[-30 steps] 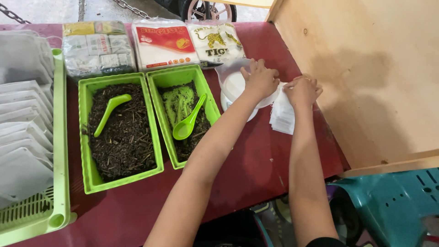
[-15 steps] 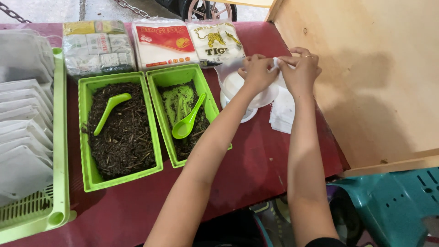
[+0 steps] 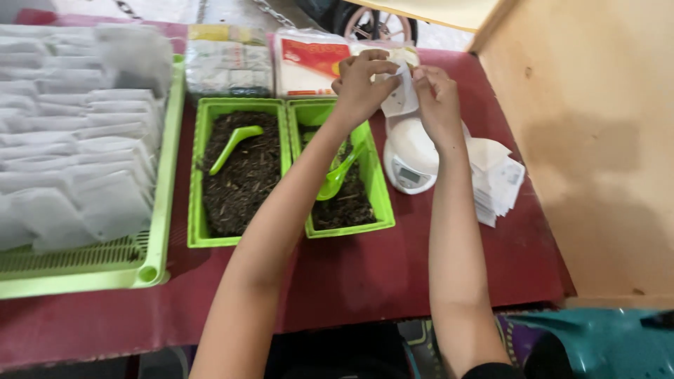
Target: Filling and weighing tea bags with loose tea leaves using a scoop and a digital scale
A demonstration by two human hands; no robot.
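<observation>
Red cloth covers the table [image 3: 365, 281], with a pale wooden wall at the right of the frame. Upper centre, the left hand [image 3: 359, 83] and right hand [image 3: 437, 98] both pinch a small white paper sachet [image 3: 399, 98] above the white scale [image 3: 411, 156]. Pulled too hard, the thin sachet could tear, or slip into the green tray of dark leaf [image 3: 344, 203] beside it.
</observation>
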